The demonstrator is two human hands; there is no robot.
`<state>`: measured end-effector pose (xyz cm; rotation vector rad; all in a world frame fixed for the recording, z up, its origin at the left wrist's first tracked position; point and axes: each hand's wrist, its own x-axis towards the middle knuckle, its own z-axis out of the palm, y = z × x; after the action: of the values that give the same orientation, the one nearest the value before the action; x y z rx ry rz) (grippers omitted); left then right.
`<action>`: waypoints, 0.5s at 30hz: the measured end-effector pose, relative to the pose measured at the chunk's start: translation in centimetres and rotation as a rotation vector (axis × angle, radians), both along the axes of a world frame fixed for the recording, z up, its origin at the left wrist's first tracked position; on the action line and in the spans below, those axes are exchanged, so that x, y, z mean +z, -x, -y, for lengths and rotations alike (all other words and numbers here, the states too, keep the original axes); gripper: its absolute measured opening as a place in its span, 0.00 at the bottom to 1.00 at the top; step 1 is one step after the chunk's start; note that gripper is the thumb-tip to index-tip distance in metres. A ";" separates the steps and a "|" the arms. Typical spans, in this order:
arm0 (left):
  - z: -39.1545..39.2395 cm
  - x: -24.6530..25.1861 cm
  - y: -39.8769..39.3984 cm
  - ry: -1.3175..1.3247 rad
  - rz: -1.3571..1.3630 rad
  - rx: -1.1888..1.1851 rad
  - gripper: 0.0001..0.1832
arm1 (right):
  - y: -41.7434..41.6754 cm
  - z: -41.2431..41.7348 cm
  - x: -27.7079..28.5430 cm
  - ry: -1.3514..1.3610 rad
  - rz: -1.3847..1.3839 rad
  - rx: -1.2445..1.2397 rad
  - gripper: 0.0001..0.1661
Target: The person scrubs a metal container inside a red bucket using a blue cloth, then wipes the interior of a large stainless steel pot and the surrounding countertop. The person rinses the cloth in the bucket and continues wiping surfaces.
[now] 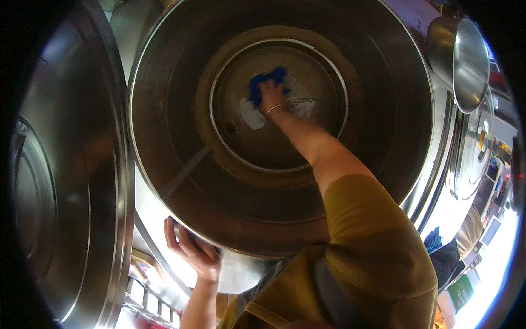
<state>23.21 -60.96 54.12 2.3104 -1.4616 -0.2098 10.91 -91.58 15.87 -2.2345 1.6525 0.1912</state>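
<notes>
A large round metal vessel (246,205) stands open before me, with a raised ring around its bottom. Deep inside it, my right hand (272,95) presses a blue cloth (269,76) on the bottom, left of the middle. Wet, shiny patches show on the metal around the cloth. A thin bracelet circles my right wrist. My left hand (191,249) is at the vessel's near left rim, outside it, with its fingers bent against the wall; whether it grips the rim is not plain.
Another large metal vessel or lid (102,172) stands close at the left. A metal bowl (470,66) and a clear lid (474,152) are at the right. Farther right lie a blue cloth (433,239) and dark fabric (445,261). A metal rack (152,302) is at lower left.
</notes>
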 end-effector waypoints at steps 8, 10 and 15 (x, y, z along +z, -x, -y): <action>-0.2 -0.3 0.1 0.036 -0.025 0.028 0.24 | 4.5 5.4 8.2 -0.128 0.692 0.163 0.43; 0.0 0.0 -0.1 0.004 0.018 0.010 0.24 | 8.9 9.1 7.6 -0.004 0.459 0.065 0.47; 0.2 0.3 -0.2 -0.043 0.049 -0.003 0.23 | 6.0 9.5 3.5 0.076 -0.144 -0.265 0.47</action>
<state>23.38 -61.18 54.40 2.3636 -1.4980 -0.1888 4.93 -101.07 19.34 -2.0689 2.0440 0.2281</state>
